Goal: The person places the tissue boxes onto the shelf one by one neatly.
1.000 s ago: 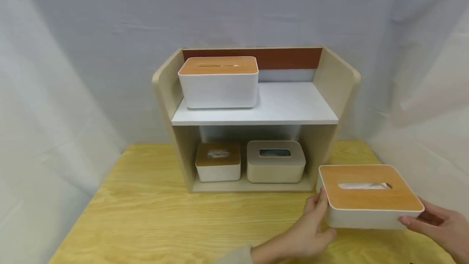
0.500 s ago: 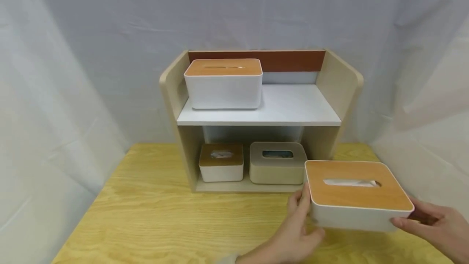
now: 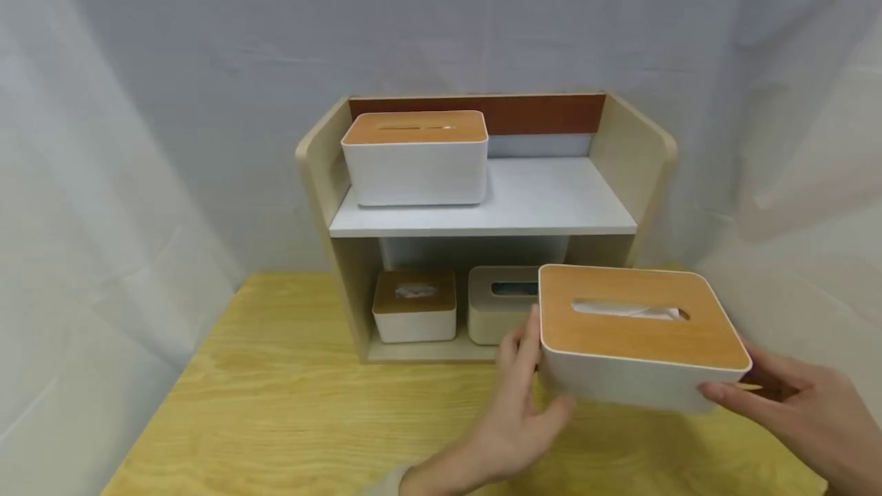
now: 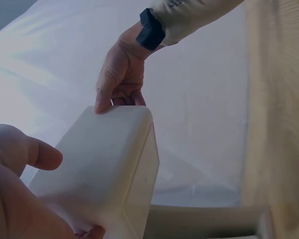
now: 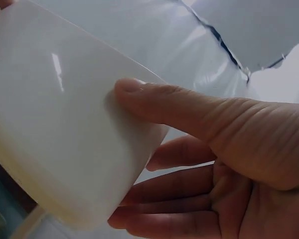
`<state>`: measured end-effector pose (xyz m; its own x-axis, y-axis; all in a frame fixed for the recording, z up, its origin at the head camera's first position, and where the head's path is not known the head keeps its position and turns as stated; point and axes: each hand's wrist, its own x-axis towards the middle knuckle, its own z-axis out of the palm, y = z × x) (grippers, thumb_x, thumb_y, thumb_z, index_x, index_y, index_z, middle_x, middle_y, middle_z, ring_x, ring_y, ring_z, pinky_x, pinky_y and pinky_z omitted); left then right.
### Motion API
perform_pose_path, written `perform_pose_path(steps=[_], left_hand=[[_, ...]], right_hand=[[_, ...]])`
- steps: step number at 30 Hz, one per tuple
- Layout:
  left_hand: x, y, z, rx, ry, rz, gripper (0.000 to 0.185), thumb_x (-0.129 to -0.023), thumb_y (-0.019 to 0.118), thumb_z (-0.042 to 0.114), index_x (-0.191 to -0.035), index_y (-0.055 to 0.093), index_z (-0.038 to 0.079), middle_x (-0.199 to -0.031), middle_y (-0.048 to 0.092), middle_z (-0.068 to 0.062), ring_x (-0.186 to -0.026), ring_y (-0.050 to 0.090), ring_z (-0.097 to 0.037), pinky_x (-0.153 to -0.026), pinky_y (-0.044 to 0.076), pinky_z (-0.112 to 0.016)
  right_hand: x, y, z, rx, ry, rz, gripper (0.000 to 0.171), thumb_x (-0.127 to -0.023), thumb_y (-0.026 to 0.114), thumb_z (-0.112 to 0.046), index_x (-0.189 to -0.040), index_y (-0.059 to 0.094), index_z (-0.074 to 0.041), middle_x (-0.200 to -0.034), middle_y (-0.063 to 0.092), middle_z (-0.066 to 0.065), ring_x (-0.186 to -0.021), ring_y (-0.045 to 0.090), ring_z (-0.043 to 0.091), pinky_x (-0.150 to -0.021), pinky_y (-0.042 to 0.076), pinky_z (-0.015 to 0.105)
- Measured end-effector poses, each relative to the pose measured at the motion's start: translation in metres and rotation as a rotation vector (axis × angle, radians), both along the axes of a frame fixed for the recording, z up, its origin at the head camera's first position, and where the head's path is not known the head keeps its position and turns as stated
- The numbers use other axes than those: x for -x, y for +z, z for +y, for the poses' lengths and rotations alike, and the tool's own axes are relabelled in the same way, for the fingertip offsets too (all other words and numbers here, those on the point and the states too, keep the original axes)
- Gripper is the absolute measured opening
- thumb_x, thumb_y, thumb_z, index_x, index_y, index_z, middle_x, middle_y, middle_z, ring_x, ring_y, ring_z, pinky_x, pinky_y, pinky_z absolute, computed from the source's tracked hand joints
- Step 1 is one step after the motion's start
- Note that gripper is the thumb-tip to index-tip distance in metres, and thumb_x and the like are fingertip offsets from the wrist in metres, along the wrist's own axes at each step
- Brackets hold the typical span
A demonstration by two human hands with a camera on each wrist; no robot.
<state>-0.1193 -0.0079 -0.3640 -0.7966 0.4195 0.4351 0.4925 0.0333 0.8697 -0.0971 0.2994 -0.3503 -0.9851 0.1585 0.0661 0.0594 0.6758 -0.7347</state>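
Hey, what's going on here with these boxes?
A person holds a white tissue box with a wooden lid off the table, left hand and right hand at its two ends. It sits in front of a small shelf holding three other tissue boxes; the upper shelf's right side is bare.

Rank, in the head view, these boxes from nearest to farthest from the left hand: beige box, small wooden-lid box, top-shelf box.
1. beige box, lower shelf, just behind the left hand.
2. small wooden-lid box, lower shelf, left.
3. top-shelf box, upper left.
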Motion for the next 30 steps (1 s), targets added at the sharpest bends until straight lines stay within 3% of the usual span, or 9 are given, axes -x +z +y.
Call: perform_pose_path(steps=[3,7,12,19,22,27,30], left_hand=[[0.001,0.014,-0.007,0.0,0.062,0.054,0.099,-0.081,0.059,-0.005,-0.161,0.003,0.014,-0.147,0.024,-0.016,-0.129,0.031,-0.025,-0.106,0.036,-0.035],[0.004,0.033,-0.013,0.026,0.152,0.134,0.098,-0.082,0.059,-0.005,-0.161,0.005,0.015,-0.146,0.027,-0.016,-0.13,0.031,-0.024,-0.104,0.04,-0.041],[0.007,0.051,-0.017,0.043,0.213,0.186,0.096,-0.083,0.058,-0.005,-0.161,0.006,0.017,-0.147,0.028,-0.015,-0.134,0.023,-0.023,-0.105,0.039,-0.047],[0.015,0.071,-0.018,0.056,0.269,0.292,0.093,-0.083,0.058,-0.002,-0.16,0.009,0.01,-0.148,0.028,-0.019,-0.135,0.023,-0.026,-0.107,0.036,-0.051],[0.019,0.081,-0.018,0.058,0.287,0.313,0.091,-0.083,0.059,0.0,-0.16,0.01,0.007,-0.149,0.028,-0.019,-0.134,0.023,-0.027,-0.107,0.035,-0.05],[0.032,0.096,-0.017,0.065,0.284,0.333,0.093,-0.083,0.059,0.001,-0.16,0.008,0.006,-0.154,0.023,-0.019,-0.133,0.022,-0.028,-0.106,0.035,-0.048],[0.042,0.101,-0.017,0.072,0.289,0.338,0.092,-0.083,0.059,0.003,-0.159,0.007,0.004,-0.156,0.02,-0.019,-0.136,0.02,-0.029,-0.107,0.035,-0.049]], right_hand=[[0.002,0.012,-0.009,0.007,0.036,0.109,0.075,-0.084,0.08,-0.03,-0.148,0.045,-0.009,-0.094,0.074,-0.013,-0.079,0.067,-0.004,-0.061,0.053,0.019],[0.007,0.03,-0.019,-0.025,0.089,0.277,0.07,-0.083,0.082,-0.02,-0.145,0.05,-0.011,-0.089,0.073,-0.016,-0.079,0.067,-0.006,-0.061,0.051,0.014],[0.015,0.046,-0.029,-0.051,0.114,0.388,0.07,-0.081,0.082,-0.016,-0.144,0.053,-0.015,-0.09,0.07,-0.024,-0.076,0.066,-0.008,-0.059,0.05,0.013],[0.028,0.061,-0.037,-0.034,0.157,0.489,0.071,-0.082,0.081,-0.01,-0.146,0.05,-0.016,-0.107,0.061,-0.032,-0.077,0.067,-0.004,-0.063,0.053,0.014],[0.034,0.068,-0.04,-0.012,0.143,0.513,0.072,-0.081,0.082,-0.008,-0.146,0.05,-0.017,-0.105,0.063,-0.031,-0.076,0.067,-0.004,-0.064,0.052,0.012],[0.048,0.081,-0.045,0.032,0.13,0.604,0.07,-0.078,0.082,0.0,-0.141,0.054,-0.008,-0.09,0.065,-0.03,-0.071,0.066,-0.007,-0.062,0.049,0.009],[0.058,0.087,-0.048,0.044,0.145,0.642,0.068,-0.077,0.082,0.0,-0.139,0.056,-0.007,-0.09,0.065,-0.029,-0.072,0.065,-0.008,-0.064,0.048,0.007]])
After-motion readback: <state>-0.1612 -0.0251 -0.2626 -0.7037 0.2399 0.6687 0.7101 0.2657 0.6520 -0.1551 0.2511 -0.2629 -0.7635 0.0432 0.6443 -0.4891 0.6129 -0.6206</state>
